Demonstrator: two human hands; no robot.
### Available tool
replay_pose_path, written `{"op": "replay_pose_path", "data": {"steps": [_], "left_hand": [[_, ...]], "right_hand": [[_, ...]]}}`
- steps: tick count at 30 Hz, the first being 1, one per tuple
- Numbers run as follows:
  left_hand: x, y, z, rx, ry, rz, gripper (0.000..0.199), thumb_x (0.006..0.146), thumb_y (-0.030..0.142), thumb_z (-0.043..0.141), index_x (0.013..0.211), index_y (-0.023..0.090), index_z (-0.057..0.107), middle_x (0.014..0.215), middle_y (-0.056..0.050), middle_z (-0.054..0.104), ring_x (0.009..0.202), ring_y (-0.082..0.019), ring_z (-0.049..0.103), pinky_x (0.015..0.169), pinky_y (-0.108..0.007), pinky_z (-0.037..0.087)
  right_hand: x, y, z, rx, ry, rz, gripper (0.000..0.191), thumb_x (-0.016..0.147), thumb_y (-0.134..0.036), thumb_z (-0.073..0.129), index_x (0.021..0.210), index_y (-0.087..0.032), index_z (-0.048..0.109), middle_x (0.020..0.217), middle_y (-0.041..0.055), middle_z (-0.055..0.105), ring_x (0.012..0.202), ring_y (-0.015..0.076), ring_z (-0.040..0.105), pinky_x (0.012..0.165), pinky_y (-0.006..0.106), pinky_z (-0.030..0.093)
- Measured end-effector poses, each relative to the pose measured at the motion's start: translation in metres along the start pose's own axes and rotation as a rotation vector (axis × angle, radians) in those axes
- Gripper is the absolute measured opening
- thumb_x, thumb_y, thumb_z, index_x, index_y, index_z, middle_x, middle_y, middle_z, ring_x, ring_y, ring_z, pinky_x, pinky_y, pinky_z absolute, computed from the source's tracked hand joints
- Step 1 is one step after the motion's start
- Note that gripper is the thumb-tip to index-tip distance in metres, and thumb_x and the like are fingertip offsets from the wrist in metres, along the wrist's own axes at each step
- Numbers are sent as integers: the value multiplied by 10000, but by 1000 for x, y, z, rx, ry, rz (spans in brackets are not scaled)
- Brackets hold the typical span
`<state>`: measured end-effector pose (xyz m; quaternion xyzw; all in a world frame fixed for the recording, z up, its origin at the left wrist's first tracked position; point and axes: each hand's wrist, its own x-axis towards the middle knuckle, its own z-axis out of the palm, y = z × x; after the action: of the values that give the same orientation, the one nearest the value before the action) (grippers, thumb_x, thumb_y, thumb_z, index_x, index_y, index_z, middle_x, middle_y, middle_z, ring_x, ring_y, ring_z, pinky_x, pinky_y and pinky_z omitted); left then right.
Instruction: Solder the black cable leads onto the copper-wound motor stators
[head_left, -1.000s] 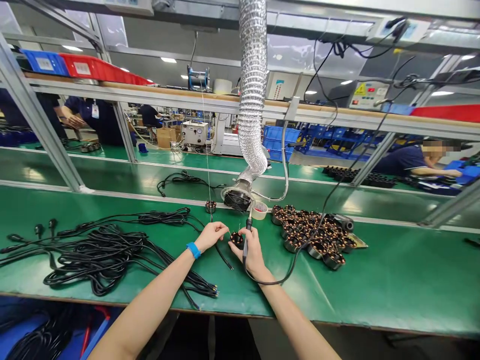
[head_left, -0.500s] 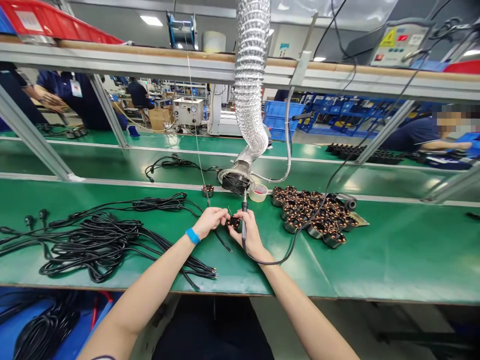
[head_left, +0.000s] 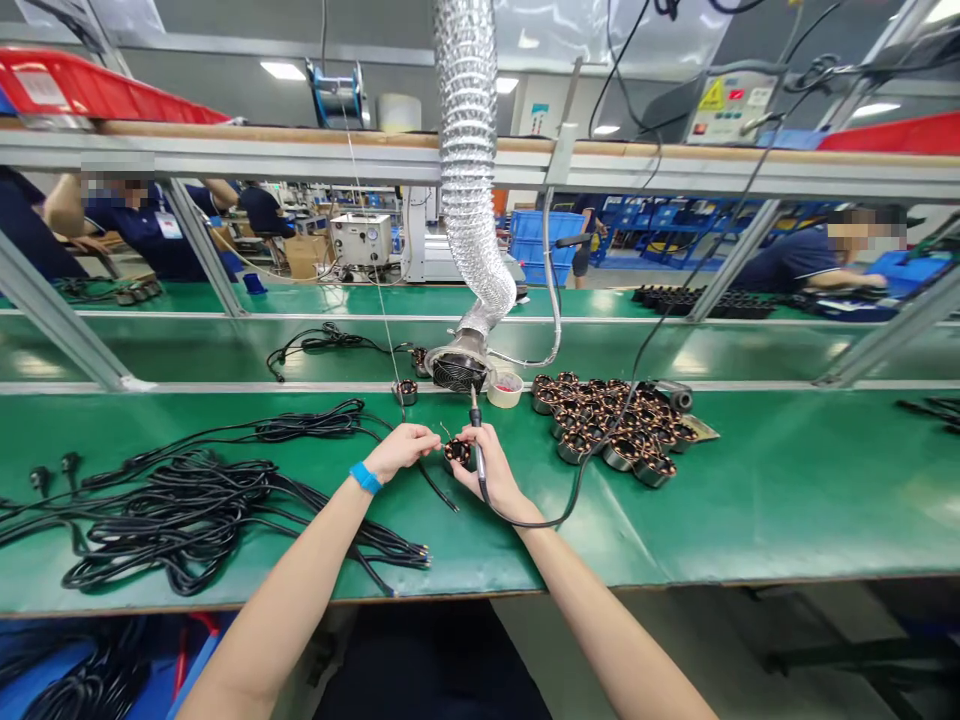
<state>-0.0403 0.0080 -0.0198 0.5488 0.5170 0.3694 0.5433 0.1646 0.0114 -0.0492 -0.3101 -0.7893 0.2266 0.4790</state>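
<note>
My right hand [head_left: 491,470] is closed around a soldering iron [head_left: 480,455], its tip pointing up and away from me. The thumb and fingers of that hand also grip a motor stator [head_left: 457,453], a black ring with copper windings. Just left of it, my left hand [head_left: 405,452] is pinched, fingertips close to the stator's edge. A thin wire [head_left: 382,300] runs down from a spool [head_left: 335,95] to my left hand and appears to be held there. Short lead ends stick up from the stator. Under my left hand passes a black cable [head_left: 439,488].
Black cables [head_left: 187,510] lie coiled at left. Several stators [head_left: 600,420] are grouped at right, and another stator [head_left: 406,392] stands near a fume extractor fan [head_left: 459,372] on a silver duct [head_left: 469,150]. Beside the fan is a round tub [head_left: 505,392]. Co-workers sit beyond the shelf frame.
The view has tilted up and shifted slightly. My left fingertips have drawn a little left of the stator, so more of it shows. My right hand keeps its grip.
</note>
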Motion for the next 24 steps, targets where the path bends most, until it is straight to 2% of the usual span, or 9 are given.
{"op": "replay_pose_path", "data": {"steps": [4,8,14,17,20,22,24], "left_hand": [[0,5,13,-89,-44,-70,545,620,634,730,757,120,613,544,82,415,392,-23,177,420,-244,69],[2,8,28,-160,-56,-100,543,623,629,738,744,116,609,521,79,424,374,-20,183,407,-245,56],[-3,10,28,-233,-25,-160,521,703,612,720,789,101,666,502,82,420,380,-24,172,418,-243,51],[-6,14,25,-74,59,-86,557,839,631,571,765,96,708,480,52,442,407,-57,269,434,-232,171],[-6,14,23,150,261,79,540,942,560,452,881,114,750,527,9,532,512,-120,461,539,-248,350],[-4,10,21,308,324,193,454,968,482,440,1064,156,742,693,-32,665,665,-171,587,650,-274,433],[-2,6,18,459,293,269,384,977,410,443,1138,205,725,937,-63,737,857,-206,646,783,-298,463]], "right_hand": [[-1,-3,-3,-9,-4,-16,415,732,-78,650,1092,-245,530,1065,35,512,964,193,583,919,355,503],[-3,-3,-3,16,-48,-1,416,739,-57,621,1094,-248,517,1084,39,504,1004,191,577,934,353,498],[-2,1,-7,39,-114,62,382,759,-76,621,1074,-258,505,1152,51,491,1114,206,554,989,371,463],[2,4,-13,66,-194,90,386,771,-93,625,1092,-268,498,1177,49,492,1114,200,560,983,368,468],[3,8,-16,99,-216,104,385,779,-105,632,1095,-273,490,1201,51,485,1135,201,564,992,372,471],[3,11,-16,119,-213,104,385,785,-106,635,1095,-276,483,1215,54,479,1147,202,566,1000,375,471],[2,13,-15,135,-211,102,375,797,-110,633,1094,-277,479,1220,57,475,1150,202,569,995,372,476]]}}
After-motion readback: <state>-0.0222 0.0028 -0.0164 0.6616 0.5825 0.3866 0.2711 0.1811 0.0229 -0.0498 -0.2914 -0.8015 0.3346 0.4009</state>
